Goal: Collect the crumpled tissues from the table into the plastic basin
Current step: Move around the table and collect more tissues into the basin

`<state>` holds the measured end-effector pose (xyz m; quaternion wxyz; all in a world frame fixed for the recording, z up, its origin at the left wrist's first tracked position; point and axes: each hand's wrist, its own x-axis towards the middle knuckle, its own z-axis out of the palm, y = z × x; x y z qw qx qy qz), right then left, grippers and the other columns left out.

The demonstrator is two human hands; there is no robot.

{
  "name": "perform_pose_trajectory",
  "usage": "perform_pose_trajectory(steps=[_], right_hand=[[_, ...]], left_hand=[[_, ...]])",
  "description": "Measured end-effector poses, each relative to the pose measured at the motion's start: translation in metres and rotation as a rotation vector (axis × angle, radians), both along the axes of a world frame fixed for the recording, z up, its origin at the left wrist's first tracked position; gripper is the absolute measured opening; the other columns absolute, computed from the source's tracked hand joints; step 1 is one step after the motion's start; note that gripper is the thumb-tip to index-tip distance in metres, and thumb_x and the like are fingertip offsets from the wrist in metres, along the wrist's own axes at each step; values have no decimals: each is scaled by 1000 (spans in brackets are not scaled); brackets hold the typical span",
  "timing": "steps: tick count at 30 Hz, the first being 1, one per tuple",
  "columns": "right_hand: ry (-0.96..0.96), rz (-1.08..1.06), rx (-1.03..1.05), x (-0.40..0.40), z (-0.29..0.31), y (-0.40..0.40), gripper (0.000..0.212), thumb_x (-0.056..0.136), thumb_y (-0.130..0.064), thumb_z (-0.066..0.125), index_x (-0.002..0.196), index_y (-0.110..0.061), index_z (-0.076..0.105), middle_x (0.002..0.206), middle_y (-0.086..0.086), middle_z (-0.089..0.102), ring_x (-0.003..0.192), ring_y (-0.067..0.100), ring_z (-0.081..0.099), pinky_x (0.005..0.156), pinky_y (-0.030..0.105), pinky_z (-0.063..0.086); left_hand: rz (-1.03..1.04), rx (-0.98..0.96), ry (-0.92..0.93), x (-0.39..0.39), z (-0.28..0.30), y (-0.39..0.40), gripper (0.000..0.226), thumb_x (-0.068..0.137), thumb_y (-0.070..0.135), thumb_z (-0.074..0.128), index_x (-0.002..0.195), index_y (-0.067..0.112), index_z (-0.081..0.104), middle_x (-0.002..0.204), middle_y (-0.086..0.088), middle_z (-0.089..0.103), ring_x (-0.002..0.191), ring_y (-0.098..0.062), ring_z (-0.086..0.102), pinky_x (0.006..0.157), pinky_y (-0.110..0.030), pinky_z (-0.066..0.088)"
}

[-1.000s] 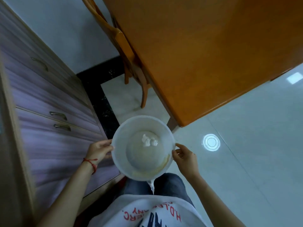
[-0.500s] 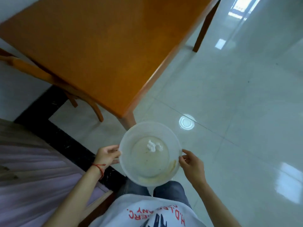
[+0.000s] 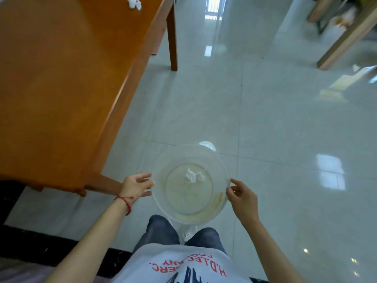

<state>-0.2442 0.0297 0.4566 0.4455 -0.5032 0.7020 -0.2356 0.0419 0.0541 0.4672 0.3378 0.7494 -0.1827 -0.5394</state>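
Observation:
I hold a round clear plastic basin [image 3: 221, 166] in front of my waist, above the floor. My left hand [image 3: 136, 185] grips its left rim and my right hand [image 3: 241, 196] grips its right rim. One crumpled white tissue [image 3: 193, 176] lies inside on the basin's bottom. The orange wooden table [image 3: 61, 82] fills the left of the view. Another crumpled white tissue [image 3: 134, 3] lies on the table's far end, well away from both hands.
Glossy pale floor tiles [image 3: 265, 123] spread to the right. A table leg [image 3: 172, 35] stands at the table's far corner. Pale wooden furniture legs [image 3: 344, 39] are at the top right. A dark floor strip [image 3: 40, 244] runs at bottom left.
The view has swung right along the table's edge. The cabinet and chair have left the frame, and a tissue on the far end of the table has come into sight. Both hands keep the basin.

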Motion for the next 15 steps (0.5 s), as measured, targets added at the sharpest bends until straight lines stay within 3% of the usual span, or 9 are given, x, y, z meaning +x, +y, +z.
perform_pose_trajectory(steps=[2,8,10,13,15], right_hand=[[-6,-34,-5,-8,1,-12,27,84,-23,62,110,-17,64,76,1,70,72,14,66,62,16,47],[-3,-115,-12,-21,4,-71,24,85,-24,61,107,-19,65,76,-1,69,71,9,64,54,9,43],[-2,-134,-15,-22,4,-97,24,85,-25,60,108,-19,65,77,0,69,72,11,65,55,11,43],[-1,-162,-18,-20,2,-141,25,85,-25,60,109,-19,65,78,1,69,73,14,65,58,13,43],[15,-180,-18,-17,0,-173,24,85,-23,60,108,-19,65,76,0,69,72,12,64,56,11,44]], left_hand=[[-34,-10,-16,-7,3,-20,45,79,-8,58,123,-9,48,84,-6,56,71,-19,56,63,-23,55],[-103,-28,-7,-19,0,-97,47,78,-6,60,123,-8,48,104,-21,56,78,-26,59,78,-41,49],[-122,-29,2,-20,-3,-128,47,78,-7,60,123,-9,47,101,-19,56,79,-28,58,74,-39,52],[-151,-33,29,-19,-7,-179,44,79,-10,57,122,-10,48,82,-9,58,69,-22,57,50,-21,57],[-172,-38,35,-17,-8,-216,43,80,-11,55,122,-10,47,77,-6,57,67,-19,56,46,-18,55]])
